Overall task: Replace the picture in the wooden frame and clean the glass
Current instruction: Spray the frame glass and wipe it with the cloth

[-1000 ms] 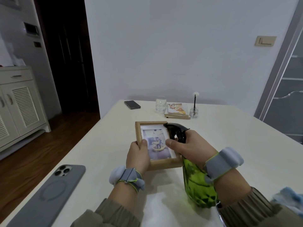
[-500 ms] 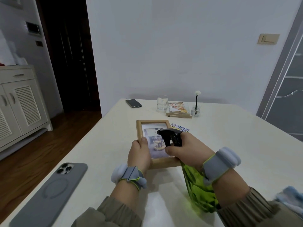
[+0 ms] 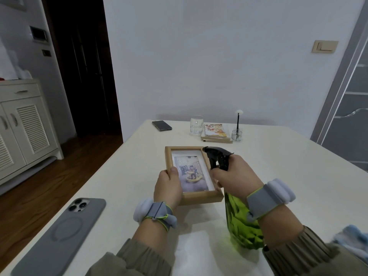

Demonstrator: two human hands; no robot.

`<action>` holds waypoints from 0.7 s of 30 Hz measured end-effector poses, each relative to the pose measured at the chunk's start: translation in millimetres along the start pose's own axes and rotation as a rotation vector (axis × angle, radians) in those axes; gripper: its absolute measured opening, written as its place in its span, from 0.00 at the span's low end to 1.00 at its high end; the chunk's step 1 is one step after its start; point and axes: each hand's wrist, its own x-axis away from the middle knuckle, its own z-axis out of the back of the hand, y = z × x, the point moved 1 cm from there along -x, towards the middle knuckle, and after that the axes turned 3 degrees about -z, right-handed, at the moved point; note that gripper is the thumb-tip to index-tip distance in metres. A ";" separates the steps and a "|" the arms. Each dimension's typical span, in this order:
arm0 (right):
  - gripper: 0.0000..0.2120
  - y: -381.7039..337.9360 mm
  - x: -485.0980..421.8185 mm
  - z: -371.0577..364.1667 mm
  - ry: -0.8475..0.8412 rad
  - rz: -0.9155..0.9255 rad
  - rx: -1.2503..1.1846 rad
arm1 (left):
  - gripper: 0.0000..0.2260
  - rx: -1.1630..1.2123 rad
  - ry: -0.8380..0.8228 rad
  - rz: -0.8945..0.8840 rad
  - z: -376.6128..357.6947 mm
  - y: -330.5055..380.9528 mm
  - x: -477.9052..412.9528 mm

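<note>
Wooden frame [image 3: 191, 174] unmoved in left hand [image 3: 168, 186], spray bottle [image 3: 239, 206] nozzle now higher

The wooden frame [image 3: 191, 176] holds a picture [image 3: 189, 173] behind droplet-speckled glass, its near left edge under the left hand [image 3: 169, 186]. A green spray bottle [image 3: 242, 222], black-nozzled, stands upright in the right hand [image 3: 233, 176].

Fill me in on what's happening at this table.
A person is cleaning a framed picture. The left hand grips the wooden frame at its left edge, thumb on the glass, holding it tilted up off the white table. The right hand holds a green spray bottle with its black nozzle aimed at the glass, where fine droplets show near the top of the photo. A blue cloth waits at the right edge, unused so far.
</note>
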 end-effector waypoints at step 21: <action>0.26 -14.4 16.8 -8.6 -0.179 0.043 0.109 | 0.20 0.162 0.223 0.052 20.8 3.8 -8.7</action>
